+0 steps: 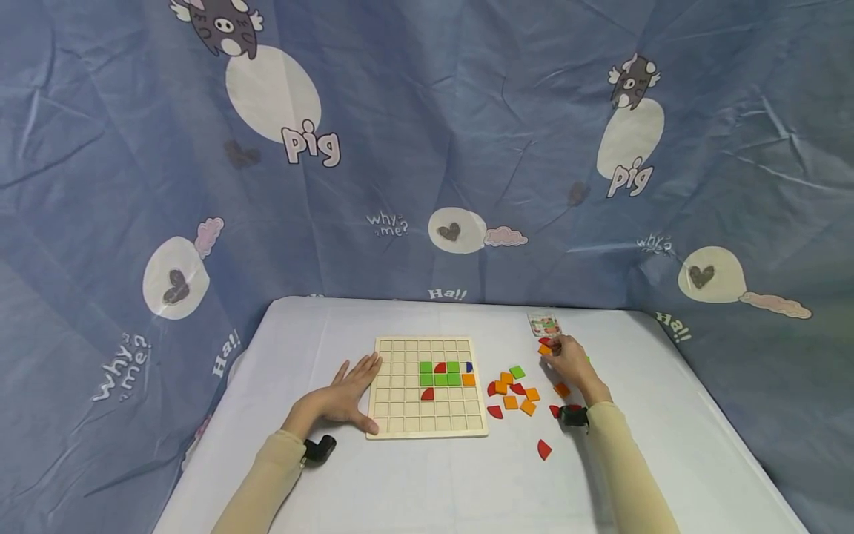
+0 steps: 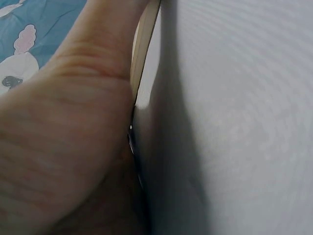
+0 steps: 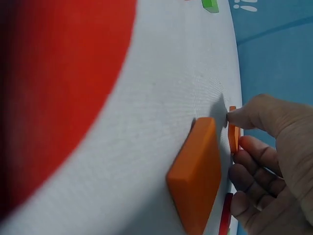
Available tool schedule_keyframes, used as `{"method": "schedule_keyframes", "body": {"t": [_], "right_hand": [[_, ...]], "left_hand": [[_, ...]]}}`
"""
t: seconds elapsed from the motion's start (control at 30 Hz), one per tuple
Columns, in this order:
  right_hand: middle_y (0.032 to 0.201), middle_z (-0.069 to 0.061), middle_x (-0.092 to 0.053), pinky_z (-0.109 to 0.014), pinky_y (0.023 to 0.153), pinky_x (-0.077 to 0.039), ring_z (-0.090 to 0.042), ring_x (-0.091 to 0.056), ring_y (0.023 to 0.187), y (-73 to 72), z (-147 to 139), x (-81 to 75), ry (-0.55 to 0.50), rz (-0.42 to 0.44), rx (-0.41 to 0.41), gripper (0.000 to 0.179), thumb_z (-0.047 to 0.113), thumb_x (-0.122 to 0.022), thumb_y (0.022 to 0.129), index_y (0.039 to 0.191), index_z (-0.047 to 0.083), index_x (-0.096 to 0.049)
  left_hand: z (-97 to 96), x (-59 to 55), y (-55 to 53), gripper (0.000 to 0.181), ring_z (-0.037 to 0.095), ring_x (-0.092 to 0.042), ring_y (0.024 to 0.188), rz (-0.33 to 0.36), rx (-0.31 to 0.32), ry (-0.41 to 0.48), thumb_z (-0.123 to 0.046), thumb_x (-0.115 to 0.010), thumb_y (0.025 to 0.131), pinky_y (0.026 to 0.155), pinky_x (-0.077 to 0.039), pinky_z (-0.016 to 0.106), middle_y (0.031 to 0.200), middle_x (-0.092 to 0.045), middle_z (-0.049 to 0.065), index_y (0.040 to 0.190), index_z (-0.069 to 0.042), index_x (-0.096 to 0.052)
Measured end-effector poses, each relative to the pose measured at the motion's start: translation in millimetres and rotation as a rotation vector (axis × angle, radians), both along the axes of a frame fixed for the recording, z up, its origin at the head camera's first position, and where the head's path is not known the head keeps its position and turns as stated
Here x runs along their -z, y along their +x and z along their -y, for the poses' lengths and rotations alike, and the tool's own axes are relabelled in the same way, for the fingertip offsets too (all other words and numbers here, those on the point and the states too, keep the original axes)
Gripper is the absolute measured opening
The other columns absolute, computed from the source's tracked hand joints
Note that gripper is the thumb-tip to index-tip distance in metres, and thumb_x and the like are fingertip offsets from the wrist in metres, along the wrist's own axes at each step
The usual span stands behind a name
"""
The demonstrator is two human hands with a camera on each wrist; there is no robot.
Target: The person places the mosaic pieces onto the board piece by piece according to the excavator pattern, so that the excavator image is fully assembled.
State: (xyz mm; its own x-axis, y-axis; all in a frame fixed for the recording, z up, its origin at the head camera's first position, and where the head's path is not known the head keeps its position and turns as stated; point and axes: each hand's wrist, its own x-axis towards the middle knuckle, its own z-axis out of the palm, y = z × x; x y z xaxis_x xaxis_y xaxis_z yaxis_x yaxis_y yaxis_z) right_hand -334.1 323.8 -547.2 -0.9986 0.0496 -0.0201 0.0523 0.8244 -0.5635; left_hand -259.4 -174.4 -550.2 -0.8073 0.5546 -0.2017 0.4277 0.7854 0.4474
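Observation:
A pale wooden grid board (image 1: pixel 394 409) lies on the white table, with several green square tiles (image 1: pixel 440 380), two red quarter-round tiles (image 1: pixel 428 394), a blue-and-white tile (image 1: pixel 469 367) and one orange tile in its cells. My left hand (image 1: pixel 342 398) rests along the board's left edge, fingers spread and thumb near the lower corner. To the right of the board, my right hand (image 1: pixel 572 367) pinches an orange square tile (image 3: pixel 234 138) between thumb and index finger, at the table surface. A red quarter-round tile (image 1: pixel 545 341) lies just beyond those fingertips.
Loose orange tiles (image 1: pixel 528 408), red quarter-rounds (image 1: pixel 494 411) and a green tile (image 1: pixel 517 371) are scattered between board and right hand. One red piece (image 1: pixel 544 449) lies nearer the front. A small printed card (image 1: pixel 545 324) sits at the back. Blue patterned cloth (image 1: pixel 400 148) hangs behind.

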Motion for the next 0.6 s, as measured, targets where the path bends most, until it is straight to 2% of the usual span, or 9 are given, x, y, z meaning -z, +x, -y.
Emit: {"method": "schedule_keyframes", "body": {"t": [0.2,0.37,0.6], "right_hand": [[0.103,-0.018,-0.061,-0.042,0.082,-0.051,-0.026,-0.057,0.089,-1.1,0,-0.7,0.033,0.030,0.012,0.032,0.018,-0.069,0.085,0.107,-0.003,-0.060],[0.100,-0.016,-0.064,-0.036,0.076,-0.051,-0.024,-0.056,0.084,1.4,0,-0.4,0.019,0.050,0.014,0.033,0.022,-0.071,0.083,0.105,-0.001,-0.061],[0.094,-0.012,-0.063,-0.030,0.067,-0.049,-0.020,-0.055,0.078,8.6,15,-5.8,-0.006,0.001,-0.028,0.033,0.024,-0.075,0.081,0.101,0.001,-0.061]], "left_hand": [[1.0,0.7,0.2,0.139,0.031,0.007,0.151,-0.004,0.007,0.008,-0.071,-0.076,0.059,0.119,0.008,0.058,0.163,0.005,0.013,0.155,-0.004,0.000],[0.9,1.3,0.7,0.139,0.031,0.007,0.151,0.001,0.006,0.010,-0.071,-0.076,0.059,0.119,0.009,0.057,0.163,0.006,0.013,0.155,-0.004,0.000],[0.9,2.1,-0.1,0.139,0.031,0.007,0.151,0.001,0.004,0.014,-0.070,-0.076,0.059,0.119,0.009,0.057,0.163,0.006,0.013,0.155,-0.004,0.000]]}}
